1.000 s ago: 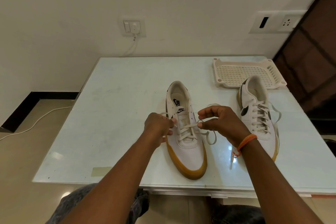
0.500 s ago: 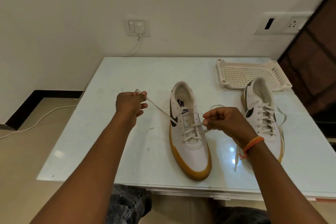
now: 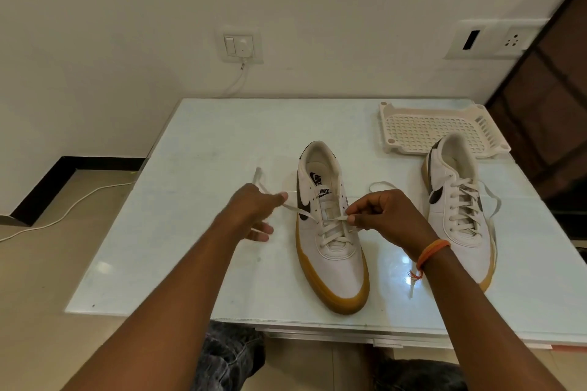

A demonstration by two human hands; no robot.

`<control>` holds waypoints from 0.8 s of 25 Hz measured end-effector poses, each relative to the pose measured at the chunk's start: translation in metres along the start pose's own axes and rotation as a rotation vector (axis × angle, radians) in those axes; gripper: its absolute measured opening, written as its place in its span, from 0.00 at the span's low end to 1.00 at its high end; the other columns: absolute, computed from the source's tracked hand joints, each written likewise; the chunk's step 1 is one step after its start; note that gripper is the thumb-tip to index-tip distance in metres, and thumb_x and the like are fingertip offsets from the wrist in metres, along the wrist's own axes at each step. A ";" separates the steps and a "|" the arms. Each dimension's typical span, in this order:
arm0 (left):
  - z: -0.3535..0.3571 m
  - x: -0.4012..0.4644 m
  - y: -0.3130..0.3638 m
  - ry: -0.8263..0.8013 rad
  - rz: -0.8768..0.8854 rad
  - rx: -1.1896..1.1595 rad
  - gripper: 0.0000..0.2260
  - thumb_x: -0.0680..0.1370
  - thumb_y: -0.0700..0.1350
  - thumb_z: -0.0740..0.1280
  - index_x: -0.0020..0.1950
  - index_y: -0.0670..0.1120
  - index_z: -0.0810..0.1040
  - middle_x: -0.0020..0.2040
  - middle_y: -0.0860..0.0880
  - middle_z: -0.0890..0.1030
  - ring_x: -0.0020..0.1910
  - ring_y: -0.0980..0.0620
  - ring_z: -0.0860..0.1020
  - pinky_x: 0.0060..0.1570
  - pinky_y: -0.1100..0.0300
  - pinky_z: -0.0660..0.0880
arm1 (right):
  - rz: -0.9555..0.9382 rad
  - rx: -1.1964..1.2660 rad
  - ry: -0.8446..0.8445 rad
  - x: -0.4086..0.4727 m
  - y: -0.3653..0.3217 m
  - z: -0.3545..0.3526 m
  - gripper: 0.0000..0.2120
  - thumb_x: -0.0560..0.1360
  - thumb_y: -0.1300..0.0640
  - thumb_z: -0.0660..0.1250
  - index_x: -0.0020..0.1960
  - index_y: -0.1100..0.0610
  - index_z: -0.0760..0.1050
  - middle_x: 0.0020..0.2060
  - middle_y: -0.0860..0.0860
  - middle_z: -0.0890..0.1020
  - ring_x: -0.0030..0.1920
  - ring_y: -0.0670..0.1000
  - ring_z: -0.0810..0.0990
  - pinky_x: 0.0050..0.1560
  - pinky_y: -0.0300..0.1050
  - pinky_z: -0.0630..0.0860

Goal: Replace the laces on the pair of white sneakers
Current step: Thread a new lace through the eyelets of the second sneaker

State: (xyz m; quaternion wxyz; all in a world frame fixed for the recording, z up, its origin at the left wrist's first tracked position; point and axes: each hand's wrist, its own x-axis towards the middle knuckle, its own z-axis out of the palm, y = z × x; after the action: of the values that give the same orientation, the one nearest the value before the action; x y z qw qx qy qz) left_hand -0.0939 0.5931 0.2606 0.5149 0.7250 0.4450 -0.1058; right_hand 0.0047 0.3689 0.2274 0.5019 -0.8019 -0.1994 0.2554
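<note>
The near sneaker, reading NIKE on tongue and insole, is sitting mid-table, gum sole toward the viewer. The left hand is pinching the lace beside the shoe (other fingers loosely spread), while the right hand is pinching lace over the eyelets. The second sneaker is lying right, touching a white tray.

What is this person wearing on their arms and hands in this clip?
Both forearms are bare, with no sleeves, gloves, rings or watch in view. The right wrist carries an orange thread band, wound in several strands, with a short frayed tail hanging below it. The left hand and the right hand wear nothing.
</note>
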 end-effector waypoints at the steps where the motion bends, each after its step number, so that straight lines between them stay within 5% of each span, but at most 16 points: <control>1: 0.008 -0.004 -0.002 -0.037 0.010 0.127 0.19 0.77 0.51 0.71 0.55 0.40 0.67 0.48 0.42 0.77 0.40 0.45 0.83 0.33 0.54 0.81 | 0.010 0.027 0.001 0.000 -0.001 0.000 0.04 0.72 0.65 0.73 0.44 0.58 0.83 0.35 0.53 0.85 0.36 0.47 0.84 0.38 0.35 0.76; 5: 0.036 -0.009 0.003 -0.081 0.391 0.374 0.12 0.76 0.45 0.72 0.57 0.43 0.76 0.53 0.45 0.80 0.45 0.46 0.83 0.44 0.53 0.82 | 0.085 0.161 0.004 -0.004 -0.010 -0.004 0.05 0.76 0.63 0.68 0.49 0.63 0.81 0.35 0.54 0.83 0.30 0.42 0.78 0.31 0.31 0.71; 7: 0.039 -0.008 0.005 -0.019 0.562 0.470 0.09 0.75 0.43 0.73 0.53 0.45 0.79 0.52 0.48 0.79 0.47 0.48 0.80 0.50 0.49 0.80 | 0.129 0.166 0.000 -0.005 -0.008 -0.009 0.09 0.77 0.56 0.68 0.52 0.61 0.81 0.38 0.53 0.83 0.35 0.45 0.77 0.36 0.38 0.71; 13: 0.039 0.004 0.005 -0.056 0.598 0.637 0.04 0.74 0.43 0.73 0.42 0.45 0.81 0.38 0.52 0.79 0.38 0.52 0.78 0.47 0.52 0.79 | 0.296 0.365 0.025 -0.003 -0.002 -0.018 0.09 0.78 0.51 0.65 0.52 0.52 0.82 0.35 0.47 0.81 0.42 0.47 0.78 0.48 0.50 0.66; 20: 0.034 0.009 0.008 -0.123 0.679 0.726 0.06 0.72 0.46 0.75 0.44 0.44 0.82 0.43 0.50 0.82 0.43 0.52 0.79 0.45 0.55 0.78 | 0.415 0.444 -0.072 -0.004 0.002 -0.028 0.13 0.71 0.58 0.72 0.55 0.50 0.81 0.43 0.47 0.85 0.47 0.47 0.79 0.52 0.50 0.68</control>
State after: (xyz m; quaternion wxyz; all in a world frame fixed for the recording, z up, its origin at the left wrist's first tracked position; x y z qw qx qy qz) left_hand -0.0728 0.5687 0.2453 0.2603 0.9537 0.0873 -0.1230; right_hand 0.0191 0.3461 0.2369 0.5946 -0.6868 0.0116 0.4179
